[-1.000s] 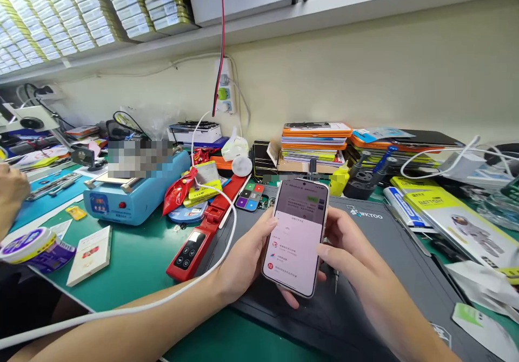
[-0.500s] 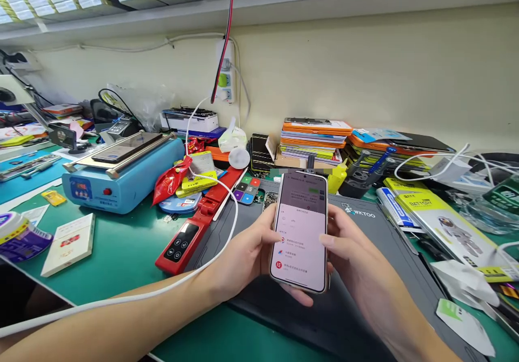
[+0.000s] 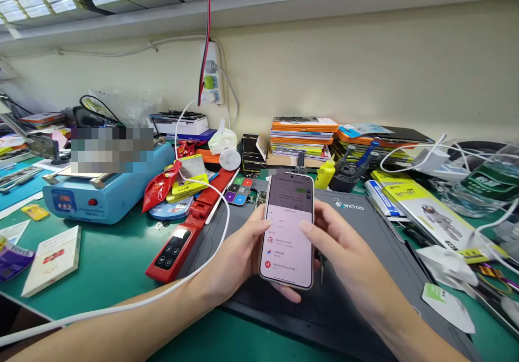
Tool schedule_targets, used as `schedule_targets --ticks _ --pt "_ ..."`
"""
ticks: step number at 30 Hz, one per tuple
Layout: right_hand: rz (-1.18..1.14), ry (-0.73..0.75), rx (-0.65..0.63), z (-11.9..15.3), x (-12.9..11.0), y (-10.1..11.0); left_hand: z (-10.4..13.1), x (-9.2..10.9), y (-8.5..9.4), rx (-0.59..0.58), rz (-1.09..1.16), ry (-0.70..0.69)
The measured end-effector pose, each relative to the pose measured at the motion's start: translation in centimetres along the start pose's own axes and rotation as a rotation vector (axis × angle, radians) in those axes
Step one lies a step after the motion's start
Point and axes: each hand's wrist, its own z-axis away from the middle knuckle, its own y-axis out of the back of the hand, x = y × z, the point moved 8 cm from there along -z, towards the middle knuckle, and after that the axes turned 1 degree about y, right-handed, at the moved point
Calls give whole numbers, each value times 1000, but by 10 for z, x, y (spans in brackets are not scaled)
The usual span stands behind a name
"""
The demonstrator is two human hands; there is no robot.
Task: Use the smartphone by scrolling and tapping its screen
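A smartphone [image 3: 288, 238] with a lit screen is held upright between both hands, over a dark grey work mat [image 3: 344, 308]. My left hand [image 3: 239, 248] is closed around its left side, with the thumb at the screen's left edge and a fingertip showing below the phone. My right hand [image 3: 340, 240] grips the right side; its thumb lies over the right part of the screen, and the other fingers are partly hidden behind. On the screen is a pale menu with several small icons below a dimmed chat. Across my left forearm runs a white cable [image 3: 162, 292].
Left on the green table are a blue machine [image 3: 109, 194], a red lamp [image 3: 172, 251] and a small white box [image 3: 54, 259]. Behind the mat stand a stack of boxes [image 3: 302, 140], a yellow bottle [image 3: 325, 174] and a black tool holder [image 3: 344, 178]. Battery packs [image 3: 433, 210] lie right.
The view has turned slightly right, so the scene sits further left. My right thumb has moved up the screen, and my left thumb sits higher too. Both hands keep hold of the smartphone.
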Motion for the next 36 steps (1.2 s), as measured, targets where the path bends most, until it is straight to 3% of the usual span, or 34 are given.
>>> schedule_targets --ticks 7,14,36 --pt "-61 15 -23 4 1 0 4 5 -7 -61 41 -24" --pt "-71 15 -73 2 0 -5 7 7 -5 -21 2 -44" --pt "24 -22 -55 1 4 -4 5 3 -2 -3 -12 -15"
